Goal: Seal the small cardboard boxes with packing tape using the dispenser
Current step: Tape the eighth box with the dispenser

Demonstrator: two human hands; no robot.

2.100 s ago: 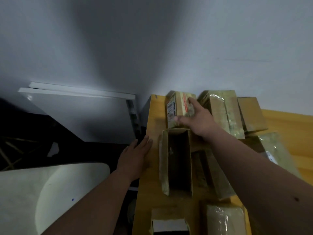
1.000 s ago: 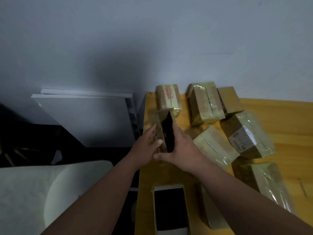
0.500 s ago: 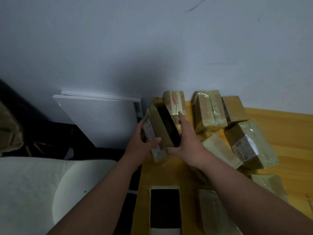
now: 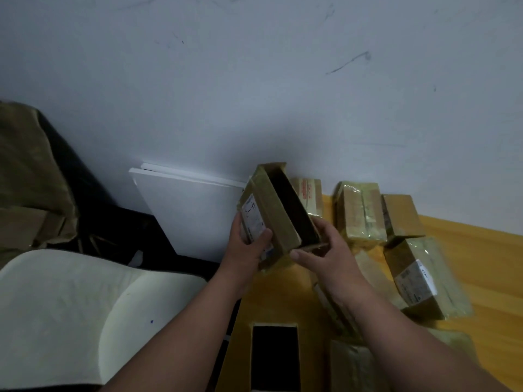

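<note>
We've got the open box [image 4: 278, 210] up off the table [image 4: 486, 250] now, tilted, its dark open mouth facing up and to the right. Our left hand [image 4: 249, 247] grips its left side, thumb curled over the white label [image 4: 253, 222], the other fingers hidden behind the cardboard. Our right hand [image 4: 325, 251] holds the near end, thumb pressed along the lower edge, fingers wrapped round the right wall, so both hands are clamped on this box.

Behind it, against the wall [image 4: 283, 80], stands a taped box with red print [image 4: 310, 195]. Just to its right sits a bigger taped box [image 4: 359, 212], and a plain brown box [image 4: 400, 215] touches that one's right side. Nearer us on the right lies a wrapped box with a label [image 4: 421, 278], tilted. Below our hands another open box [image 4: 276, 357] rests on the table edge, mouth up, dark inside, and a taped box [image 4: 351, 366] sits beside it under our right forearm.

Off the table to the left, a white panel [image 4: 192, 210] leans on the wall, a cream chair [image 4: 70, 312] sits below, and a brown bundle [image 4: 28, 176] fills the left edge. We see no dispenser here.
</note>
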